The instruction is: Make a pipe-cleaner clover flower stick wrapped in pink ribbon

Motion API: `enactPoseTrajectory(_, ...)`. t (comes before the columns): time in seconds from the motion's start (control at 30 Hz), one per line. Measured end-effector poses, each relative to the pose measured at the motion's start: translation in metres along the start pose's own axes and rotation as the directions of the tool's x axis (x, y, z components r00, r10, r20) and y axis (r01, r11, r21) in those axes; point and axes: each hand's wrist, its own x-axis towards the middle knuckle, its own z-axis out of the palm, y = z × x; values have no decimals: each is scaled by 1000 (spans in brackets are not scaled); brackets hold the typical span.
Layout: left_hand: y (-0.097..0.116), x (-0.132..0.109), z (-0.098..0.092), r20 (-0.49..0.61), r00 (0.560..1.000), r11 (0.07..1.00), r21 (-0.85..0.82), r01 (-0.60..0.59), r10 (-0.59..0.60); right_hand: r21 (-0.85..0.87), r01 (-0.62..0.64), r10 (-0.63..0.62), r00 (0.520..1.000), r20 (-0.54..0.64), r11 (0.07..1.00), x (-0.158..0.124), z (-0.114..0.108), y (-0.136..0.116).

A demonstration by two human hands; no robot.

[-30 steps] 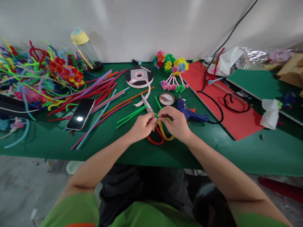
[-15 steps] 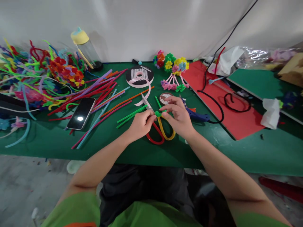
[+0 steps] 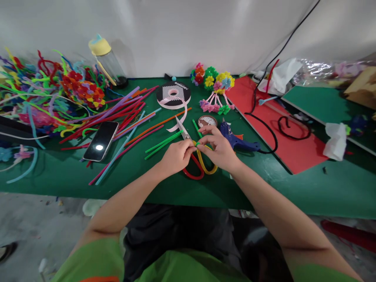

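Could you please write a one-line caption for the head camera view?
Left hand and right hand pinch a green pipe cleaner above scissors on a green table.

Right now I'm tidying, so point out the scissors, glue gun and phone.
scissors point(image 3: 183, 131): head view, on the blade.
glue gun point(image 3: 239, 144): head view, on the blue body.
phone point(image 3: 100, 141): head view, screen middle.

green table point(image 3: 58, 172) | phone point(image 3: 100, 145) | scissors point(image 3: 184, 133) | glue gun point(image 3: 239, 143) | ribbon spool point(image 3: 173, 94) | pipe cleaners point(image 3: 123, 113)
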Motion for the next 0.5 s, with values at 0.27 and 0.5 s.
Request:
enactPoseTrajectory(0.27,2,2,-3,-36,999,999,-40,21,-23,70,-29,38,991,-127,997,1,-1,-1)
enactPoseTrajectory(0.5,-2,1,-1,0,1000,999,38,26,-26,-52,25,-28,998,-54,998,-1,1,0)
